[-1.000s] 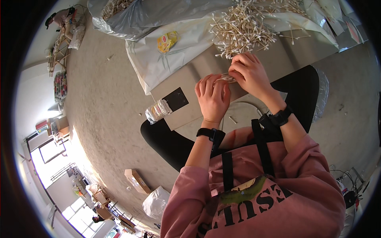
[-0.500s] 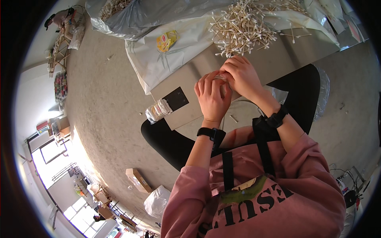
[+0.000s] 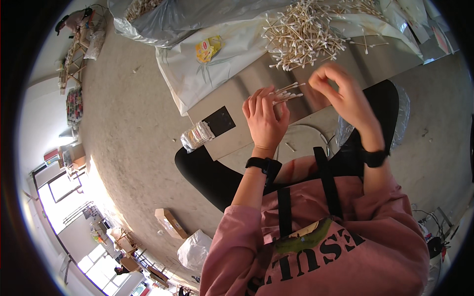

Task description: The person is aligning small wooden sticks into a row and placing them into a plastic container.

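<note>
Left hand (image 3: 265, 117): raised over the near part of the bench (image 3: 316, 106), back of the hand toward the camera, fingers (image 3: 256, 101) pointing away from the body and curled closed around a small bundle of cotton swabs (image 3: 287, 92). The bundle projects from the fingertips toward the right, white tips outermost. The left forearm rises from the pink sleeve (image 3: 232, 232) at the lower edge; a black wrist band (image 3: 261, 164) sits on the wrist.

Right hand (image 3: 340, 91): held to the right of the bundle and apart from it. Fingers are bent, with thumb and fingertips drawn close together in a narrow pinch. The hand is blurred, so it cannot be told whether a swab sits in the pinch. A black band (image 3: 374, 158) circles the right wrist.

Loose swab pile (image 3: 303, 34): a large heap of wooden-stemmed swabs lies toward the far edge of the bench, partly on a white sheet (image 3: 227, 59), beyond both hands. A few single swabs lie scattered to the right of the heap.

Other items: a yellow packet (image 3: 209, 48) lies on the white sheet toward the far left corner. A black square (image 3: 219, 121) is on the left edge of the bench, and a clear packet of swabs (image 3: 196, 136) lies just beside it at the near left corner. One stray swab (image 3: 291, 147) lies at the near edge, near the left wrist.
</note>
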The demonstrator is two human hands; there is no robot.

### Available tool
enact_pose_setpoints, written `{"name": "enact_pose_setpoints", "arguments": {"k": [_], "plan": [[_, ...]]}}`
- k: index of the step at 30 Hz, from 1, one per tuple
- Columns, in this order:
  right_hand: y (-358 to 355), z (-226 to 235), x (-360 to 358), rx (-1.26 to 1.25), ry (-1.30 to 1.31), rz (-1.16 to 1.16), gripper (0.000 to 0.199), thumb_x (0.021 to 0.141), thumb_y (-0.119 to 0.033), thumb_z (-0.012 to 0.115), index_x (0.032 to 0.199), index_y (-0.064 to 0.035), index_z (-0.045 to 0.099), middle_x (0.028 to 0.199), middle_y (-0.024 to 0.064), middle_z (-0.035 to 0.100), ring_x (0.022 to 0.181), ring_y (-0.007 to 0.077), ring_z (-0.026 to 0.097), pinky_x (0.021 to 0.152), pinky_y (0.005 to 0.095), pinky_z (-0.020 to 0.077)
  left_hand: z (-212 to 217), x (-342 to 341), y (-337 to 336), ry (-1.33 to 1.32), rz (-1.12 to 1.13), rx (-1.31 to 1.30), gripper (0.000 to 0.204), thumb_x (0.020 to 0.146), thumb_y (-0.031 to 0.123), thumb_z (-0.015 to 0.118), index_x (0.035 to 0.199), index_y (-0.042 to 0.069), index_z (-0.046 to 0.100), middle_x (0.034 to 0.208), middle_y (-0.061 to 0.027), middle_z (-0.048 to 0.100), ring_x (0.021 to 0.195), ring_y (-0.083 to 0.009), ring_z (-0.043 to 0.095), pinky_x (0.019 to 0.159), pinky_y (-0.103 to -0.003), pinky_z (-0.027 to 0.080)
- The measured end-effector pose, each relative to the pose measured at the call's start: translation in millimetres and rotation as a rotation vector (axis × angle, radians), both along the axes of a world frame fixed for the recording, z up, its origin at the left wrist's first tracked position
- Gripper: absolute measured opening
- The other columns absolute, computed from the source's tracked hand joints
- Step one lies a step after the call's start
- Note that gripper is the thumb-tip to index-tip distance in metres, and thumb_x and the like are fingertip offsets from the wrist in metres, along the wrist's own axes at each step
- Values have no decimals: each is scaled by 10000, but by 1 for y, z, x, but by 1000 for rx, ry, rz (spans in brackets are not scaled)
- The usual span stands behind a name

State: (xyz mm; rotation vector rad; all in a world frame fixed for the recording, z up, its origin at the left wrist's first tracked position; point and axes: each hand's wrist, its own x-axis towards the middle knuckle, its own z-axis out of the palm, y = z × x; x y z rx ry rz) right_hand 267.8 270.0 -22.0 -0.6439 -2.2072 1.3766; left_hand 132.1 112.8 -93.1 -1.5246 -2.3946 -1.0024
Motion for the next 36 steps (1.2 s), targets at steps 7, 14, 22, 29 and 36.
{"name": "enact_pose_setpoints", "arguments": {"k": [7,14,22,29,36], "plan": [[-16,18,26,225,-301,160,162,836,-79,661,996,-51,652,998,71,617,972,278,591,862,390,464,1,-4,-4,-16,-18,-1,329,777,107,702,1074,83,562,1153,-46,640,1145,-264,570,1014,-431,355],[-26,-48,-37,436,-131,-12,106,831,-25,625,929,-67,632,944,60,609,956,278,582,875,403,465,1,1,-11,-6,-28,-93,302,826,78,681,1120,101,614,1281,-35,629,1257,-242,547,1084,-445,334],[-15,-66,-37,395,-61,-39,53,845,-34,646,891,-59,640,895,59,616,914,287,590,803,397,490,4,-2,-24,-22,-46,-150,267,887,33,643,1136,111,700,1290,-39,644,1273,-213,556,1134,-479,318],[-9,-66,-28,386,-30,-86,38,835,-25,631,848,-54,610,877,64,591,890,286,580,814,403,485,4,0,-22,-31,-25,-119,228,882,34,655,1092,98,717,1229,-35,675,1232,-219,585,1119,-479,339],[-28,-65,-46,449,22,-71,65,801,-7,631,826,-66,624,910,39,598,904,253,585,818,382,479,0,2,-22,-63,-27,-87,205,892,32,647,1078,85,716,1213,-38,681,1229,-229,586,1116,-480,341]]}}
